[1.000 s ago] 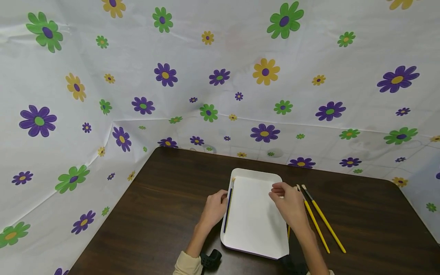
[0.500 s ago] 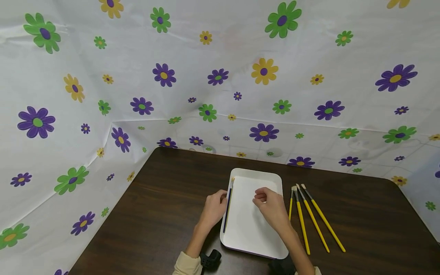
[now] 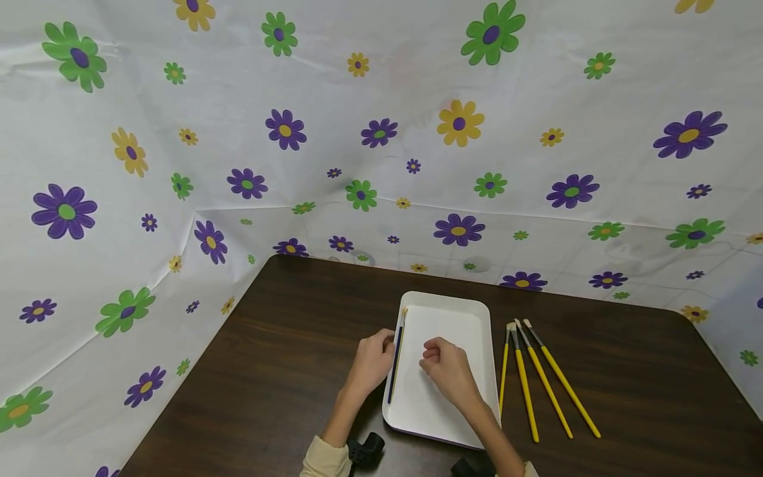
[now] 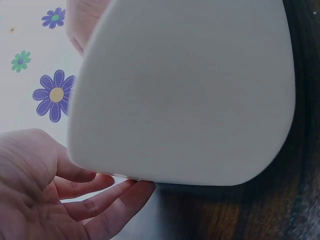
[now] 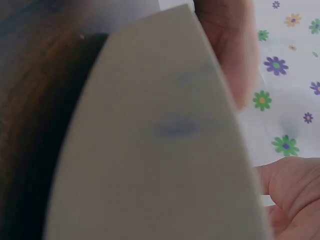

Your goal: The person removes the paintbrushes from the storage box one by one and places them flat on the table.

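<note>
A shallow white tray (image 3: 444,306) lies lengthwise before me. My left hand (image 3: 369,361) grips its left side; in the left wrist view the thumb and fingers of that hand (image 4: 65,192) meet at the tray's edge. Inside, along the left wall, lies a thin dark-handled paintbrush (image 3: 396,361), with a yellow strip close alongside it. Over the middle of the tray hovers my right hand (image 3: 450,373), its fingers loosely curled and nothing visible between them. In the right wrist view, the tray's wall (image 5: 145,165) hides the fingertips of that hand.
Right of the tray, several yellow-handled paintbrushes (image 3: 526,391) lie fanned out, bristles pointing away from me. The dark wooden table (image 3: 286,344) ends at a white flower-patterned sheet (image 3: 334,86) behind and to the left.
My right hand has moved left from the tray's right edge to over its middle, uncovering the yellow paintbrushes beside the tray. The left hand and the tray stay put.
</note>
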Available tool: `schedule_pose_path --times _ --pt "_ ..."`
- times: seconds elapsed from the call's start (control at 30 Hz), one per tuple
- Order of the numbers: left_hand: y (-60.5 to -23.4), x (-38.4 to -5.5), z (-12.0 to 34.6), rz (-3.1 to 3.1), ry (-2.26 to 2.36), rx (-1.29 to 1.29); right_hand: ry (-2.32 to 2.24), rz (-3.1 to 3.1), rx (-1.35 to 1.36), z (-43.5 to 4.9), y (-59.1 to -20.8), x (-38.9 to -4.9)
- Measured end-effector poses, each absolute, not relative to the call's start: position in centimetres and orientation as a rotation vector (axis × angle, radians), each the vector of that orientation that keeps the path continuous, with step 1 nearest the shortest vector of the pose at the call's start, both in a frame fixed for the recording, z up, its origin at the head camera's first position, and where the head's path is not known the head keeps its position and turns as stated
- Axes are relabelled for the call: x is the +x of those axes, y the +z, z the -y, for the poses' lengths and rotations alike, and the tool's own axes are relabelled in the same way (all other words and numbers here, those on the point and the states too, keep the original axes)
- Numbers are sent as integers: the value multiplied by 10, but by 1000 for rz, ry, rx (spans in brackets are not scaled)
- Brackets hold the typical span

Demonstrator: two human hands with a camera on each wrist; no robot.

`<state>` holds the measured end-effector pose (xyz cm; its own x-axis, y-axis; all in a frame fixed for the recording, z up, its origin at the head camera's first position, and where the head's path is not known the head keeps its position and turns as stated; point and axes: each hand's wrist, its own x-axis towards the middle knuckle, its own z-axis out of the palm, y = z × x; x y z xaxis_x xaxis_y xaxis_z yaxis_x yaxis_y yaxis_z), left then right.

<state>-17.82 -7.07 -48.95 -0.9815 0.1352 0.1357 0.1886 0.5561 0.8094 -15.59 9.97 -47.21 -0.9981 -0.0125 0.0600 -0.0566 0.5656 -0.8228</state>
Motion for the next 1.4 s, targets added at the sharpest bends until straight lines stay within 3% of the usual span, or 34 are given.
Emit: schedule_pose_path --times 1.4 --pt "-491 -179 71 2686 -1373 -312 1951 2724 263 -76 -485 -146"
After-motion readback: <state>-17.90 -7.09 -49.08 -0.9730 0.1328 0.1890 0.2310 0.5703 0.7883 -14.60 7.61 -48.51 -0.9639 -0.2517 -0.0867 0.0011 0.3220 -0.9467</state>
